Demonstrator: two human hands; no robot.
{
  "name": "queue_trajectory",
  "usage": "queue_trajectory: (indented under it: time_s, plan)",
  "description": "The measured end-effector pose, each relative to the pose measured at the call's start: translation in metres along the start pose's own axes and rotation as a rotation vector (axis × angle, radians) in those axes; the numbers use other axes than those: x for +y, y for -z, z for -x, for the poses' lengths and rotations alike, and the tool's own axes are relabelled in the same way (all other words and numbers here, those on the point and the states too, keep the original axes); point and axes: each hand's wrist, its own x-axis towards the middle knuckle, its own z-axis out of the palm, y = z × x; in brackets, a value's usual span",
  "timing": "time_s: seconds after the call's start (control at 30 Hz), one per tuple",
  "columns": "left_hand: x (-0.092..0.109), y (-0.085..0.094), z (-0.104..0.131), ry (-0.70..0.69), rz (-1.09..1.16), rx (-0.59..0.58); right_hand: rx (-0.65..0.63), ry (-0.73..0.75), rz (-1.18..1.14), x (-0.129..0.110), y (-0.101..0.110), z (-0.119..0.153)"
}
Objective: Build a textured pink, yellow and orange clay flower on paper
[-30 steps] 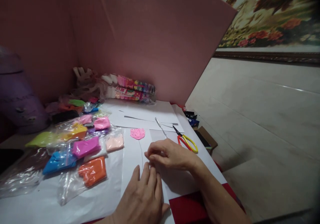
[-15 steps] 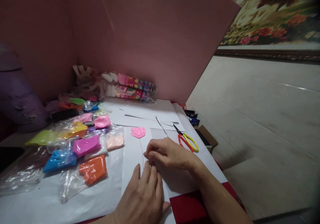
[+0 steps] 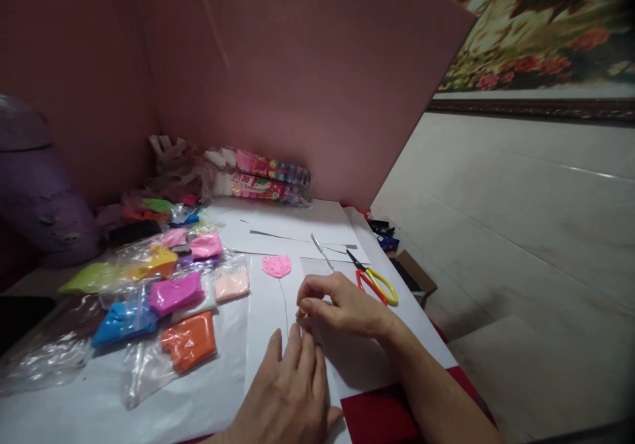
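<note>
On a white sheet lies a flat pink clay flower, with a thin drawn line running down from it. My left hand rests on the lower part of the sheet, fingers stretched out and flat. Just above its fingertips, my right hand is curled in a pinch beside the line; what sits between thumb and forefinger is too small to make out. Scissors with red and yellow handles lie beyond the right hand, near a thin silvery tool.
Bagged clay in several colours, including an orange pack, covers the left side. Packaged clay sticks lie at the back by a pink panel. A purple bottle stands at far left. Dark paper strips lie behind the flower.
My right hand has moved slightly right, away from the drawn line, still pinched. My left hand stays flat on the sheet. The whole view has shifted a little.
</note>
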Motion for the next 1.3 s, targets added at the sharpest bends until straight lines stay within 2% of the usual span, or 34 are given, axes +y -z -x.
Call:
queue_trajectory:
  time_s: [0.1, 0.2, 0.27, 0.33, 0.43, 0.5, 0.57, 0.6, 0.67, 0.77, 0.87, 0.97, 1.03, 1.13, 1.2, 1.3]
  plan:
    - [0.0, -0.005, 0.002, -0.021, -0.02, 0.03, 0.13, -0.043, -0.22, 0.005, -0.006, -0.006]
    - [0.0, -0.006, 0.0, -0.006, -0.013, 0.061, 0.194, -0.115, -0.577, 0.012, -0.017, -0.016]
    - [-0.001, -0.003, -0.004, 0.025, 0.033, 0.144, 0.211, -0.131, -0.761, 0.017, -0.023, -0.02]
    - [-0.004, 0.004, -0.01, 0.032, 0.129, 0.276, 0.215, -0.118, -0.903, 0.019, -0.026, -0.023]
    - [-0.018, 0.02, -0.018, 0.043, 0.304, 0.411, 0.239, -0.085, -1.041, 0.018, -0.024, -0.022]
    - [-0.033, 0.029, -0.023, 0.138, 0.422, 0.456, 0.254, -0.085, -1.114, 0.017, -0.02, -0.021]
    - [-0.05, 0.032, -0.028, 0.31, 0.577, 0.472, 0.242, -0.098, -1.169, 0.017, -0.017, -0.019]
    - [-0.057, 0.032, -0.03, 0.39, 0.647, 0.49, 0.23, -0.1, -1.184, 0.017, -0.016, -0.019]
    - [-0.069, 0.029, -0.034, 0.458, 0.703, 0.532, 0.204, -0.084, -1.187, 0.016, -0.015, -0.018]
    - [-0.075, 0.023, -0.037, 0.425, 0.713, 0.582, 0.157, -0.021, -1.142, 0.013, -0.018, -0.016]
    - [-0.074, 0.018, -0.037, 0.372, 0.711, 0.529, 0.086, 0.024, -1.076, 0.008, -0.02, -0.014]
    - [-0.076, 0.016, -0.038, 0.414, 0.741, 0.516, 0.063, 0.015, -1.024, 0.006, -0.022, -0.013]
    - [-0.081, 0.017, -0.038, 0.532, 0.835, 0.513, 0.114, -0.025, -0.982, 0.007, -0.023, -0.014]
    - [-0.089, 0.018, -0.039, 0.735, 1.028, 0.506, 0.285, -0.054, -0.892, 0.011, -0.025, -0.016]
    - [-0.09, 0.016, -0.04, 0.805, 1.173, 0.509, 0.386, -0.039, -0.842, 0.014, -0.026, -0.018]
    - [-0.085, 0.01, -0.041, 0.858, 1.378, 0.475, 0.433, -0.066, -0.782, 0.016, -0.028, -0.02]
